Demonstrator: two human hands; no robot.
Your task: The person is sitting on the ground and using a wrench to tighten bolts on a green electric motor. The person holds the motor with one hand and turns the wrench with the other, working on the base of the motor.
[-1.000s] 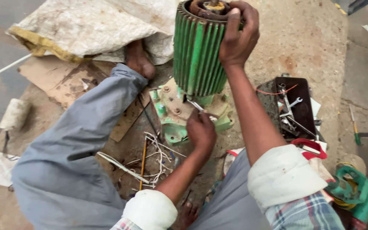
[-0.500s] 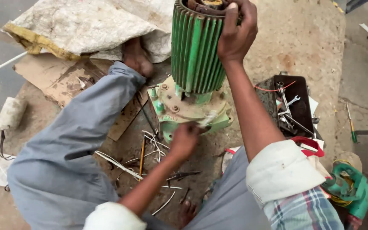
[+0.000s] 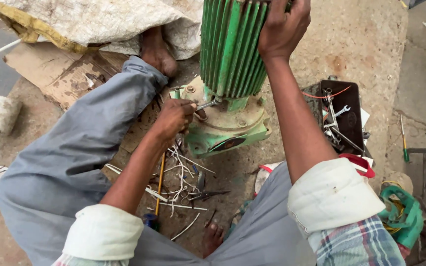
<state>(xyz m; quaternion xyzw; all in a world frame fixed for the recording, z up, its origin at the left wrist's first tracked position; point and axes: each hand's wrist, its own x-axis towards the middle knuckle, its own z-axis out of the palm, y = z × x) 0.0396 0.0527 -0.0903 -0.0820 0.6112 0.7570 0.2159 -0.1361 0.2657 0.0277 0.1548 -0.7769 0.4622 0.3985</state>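
1. The green ribbed motor point(image 3: 230, 47) stands upright at the upper middle of the frame, its finned body rising out of the top edge, on a grimy green base plate point(image 3: 228, 130) that rests on the ground.
2. A dark oval label point(image 3: 228, 144) with a reddish mark sits on the front face of the base plate, just below centre frame.
3. The right hand point(image 3: 283, 27) grips the upper right side of the motor, fingers curled tight around the fins.
4. The left hand point(image 3: 173, 118) is at centre frame, fingers pinched together around a small spanner point(image 3: 207, 104) whose tip touches the foot of the motor where it meets the base plate.
5. Just below the left hand, loose white wires point(image 3: 181, 172), a thin yellow-handled tool point(image 3: 159, 182) and scissors point(image 3: 208, 194) lie scattered on the ground.
6. A bare foot point(image 3: 159, 51) rests left of the motor, touching a dirty white sack point(image 3: 99, 19) with a yellow edge that fills the upper left of the frame.
7. Flattened brown cardboard point(image 3: 65, 74) lies under the grey-trousered leg at the left.
8. A dark rectangular tray point(image 3: 351, 103) holding spanners and a red wire sits at the right, apart from the motor.
9. A green bag point(image 3: 405, 212) lies at the lower right corner, and a pale roll point(image 3: 1, 116) at the left edge.
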